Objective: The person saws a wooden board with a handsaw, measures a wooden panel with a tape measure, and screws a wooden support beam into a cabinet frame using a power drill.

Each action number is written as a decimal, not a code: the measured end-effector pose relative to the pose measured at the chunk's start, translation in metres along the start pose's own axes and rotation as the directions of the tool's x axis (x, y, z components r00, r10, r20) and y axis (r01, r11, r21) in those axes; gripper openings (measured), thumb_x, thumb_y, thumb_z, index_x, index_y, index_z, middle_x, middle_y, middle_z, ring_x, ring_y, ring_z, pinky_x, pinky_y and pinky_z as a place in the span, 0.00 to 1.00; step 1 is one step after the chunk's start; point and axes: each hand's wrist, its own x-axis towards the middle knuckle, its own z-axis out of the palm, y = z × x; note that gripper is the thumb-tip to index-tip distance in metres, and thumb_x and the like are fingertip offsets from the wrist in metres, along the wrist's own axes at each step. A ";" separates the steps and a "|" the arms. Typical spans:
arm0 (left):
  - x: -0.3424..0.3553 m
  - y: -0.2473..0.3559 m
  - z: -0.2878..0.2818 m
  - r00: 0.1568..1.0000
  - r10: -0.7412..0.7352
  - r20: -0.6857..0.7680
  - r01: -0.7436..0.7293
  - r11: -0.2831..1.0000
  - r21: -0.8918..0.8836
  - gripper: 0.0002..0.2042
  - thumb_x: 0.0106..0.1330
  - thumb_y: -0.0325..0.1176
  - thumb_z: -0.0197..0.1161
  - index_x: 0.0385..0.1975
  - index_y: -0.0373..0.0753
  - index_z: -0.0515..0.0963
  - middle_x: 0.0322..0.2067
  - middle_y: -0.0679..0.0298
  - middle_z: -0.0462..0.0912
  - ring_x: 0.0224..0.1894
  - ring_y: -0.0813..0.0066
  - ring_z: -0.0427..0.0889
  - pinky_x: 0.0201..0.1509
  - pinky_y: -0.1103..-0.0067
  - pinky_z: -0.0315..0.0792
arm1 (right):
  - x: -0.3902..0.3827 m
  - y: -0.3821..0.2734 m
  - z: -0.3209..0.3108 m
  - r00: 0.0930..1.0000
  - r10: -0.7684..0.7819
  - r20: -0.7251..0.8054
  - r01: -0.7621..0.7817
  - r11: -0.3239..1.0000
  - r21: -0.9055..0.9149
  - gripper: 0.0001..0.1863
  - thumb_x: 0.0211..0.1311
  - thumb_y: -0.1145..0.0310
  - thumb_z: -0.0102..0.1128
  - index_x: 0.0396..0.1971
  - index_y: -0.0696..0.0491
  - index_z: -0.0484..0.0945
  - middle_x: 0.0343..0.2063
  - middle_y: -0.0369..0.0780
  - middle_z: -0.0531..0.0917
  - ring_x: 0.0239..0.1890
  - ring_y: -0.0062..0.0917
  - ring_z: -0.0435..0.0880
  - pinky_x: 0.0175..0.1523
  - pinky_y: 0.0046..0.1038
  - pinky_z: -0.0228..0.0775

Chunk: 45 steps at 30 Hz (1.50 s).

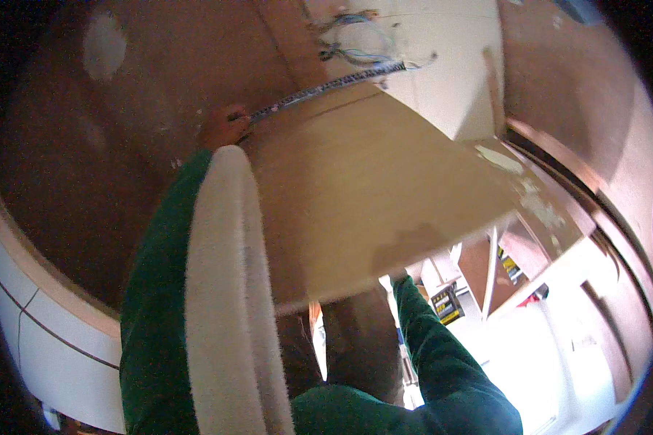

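My left hand (225,127) grips the far left corner of a pale plywood panel (370,167), its fingers curled at a speckled dark edge strip (326,88) that runs along that side. My right arm, in a green sleeve (435,348), reaches to the panel's lower edge. The fingers on that side are hidden by the board. A long, pale fuzzy band (228,290) lies along my left arm, covering part of the board's left side.
Loose wires (359,43) hang on a cream surface beyond the panel. A brown wall (94,159) rises at left. At right stand wooden boards (602,225) and a cubby frame (490,275), with yellow-and-black packages (446,304) seen through it.
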 end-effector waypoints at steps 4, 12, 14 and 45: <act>-0.092 0.080 -0.060 0.991 -0.114 0.068 0.125 0.976 -0.179 0.12 0.67 0.42 0.70 0.38 0.39 0.88 0.34 0.58 0.89 0.38 0.66 0.86 0.48 0.64 0.79 | -0.024 -0.090 -0.065 0.932 0.321 0.169 -0.359 0.884 0.299 0.05 0.70 0.71 0.64 0.44 0.50 0.84 0.26 0.38 0.87 0.30 0.25 0.86 0.39 0.33 0.78; -0.351 0.288 -0.112 0.989 -0.002 -0.151 0.005 1.000 0.023 0.13 0.68 0.42 0.70 0.37 0.37 0.86 0.33 0.55 0.87 0.35 0.64 0.85 0.44 0.66 0.77 | -0.076 -0.151 -0.186 0.936 0.325 0.132 -0.344 0.772 0.534 0.07 0.72 0.71 0.66 0.46 0.51 0.81 0.27 0.38 0.90 0.27 0.19 0.86 0.34 0.26 0.76; -0.397 0.308 -0.113 0.978 -0.007 -0.210 0.032 0.993 0.113 0.13 0.68 0.42 0.70 0.36 0.36 0.85 0.33 0.54 0.87 0.35 0.63 0.85 0.44 0.66 0.77 | -0.077 -0.155 -0.201 0.959 0.272 0.083 -0.258 0.709 0.656 0.06 0.70 0.71 0.67 0.44 0.51 0.82 0.28 0.37 0.89 0.26 0.17 0.82 0.31 0.24 0.73; -0.411 0.218 -0.087 0.931 0.078 -0.358 0.025 0.961 0.274 0.23 0.68 0.53 0.72 0.50 0.38 0.90 0.48 0.47 0.87 0.50 0.51 0.87 0.56 0.61 0.79 | 0.036 -0.433 -0.350 0.646 -0.763 -0.022 0.729 0.608 0.316 0.12 0.69 0.72 0.71 0.50 0.54 0.88 0.45 0.42 0.92 0.43 0.30 0.93 0.46 0.29 0.84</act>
